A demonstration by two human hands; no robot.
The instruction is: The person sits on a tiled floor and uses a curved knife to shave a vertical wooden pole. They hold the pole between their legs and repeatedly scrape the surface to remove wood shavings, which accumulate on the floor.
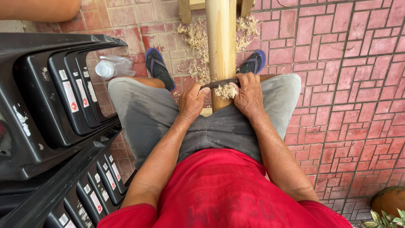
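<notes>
Red shirt [228, 194] fills the foreground; both hands' fingers [195, 90] grip a drawknife [219, 83], its handles hidden, across the pole [221, 38].

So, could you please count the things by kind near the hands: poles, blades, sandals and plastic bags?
Wooden pole: 1
Blade, held by the left hand and right hand: 1
Blue sandals: 2
Clear plastic bag: 1
Total: 5
</notes>
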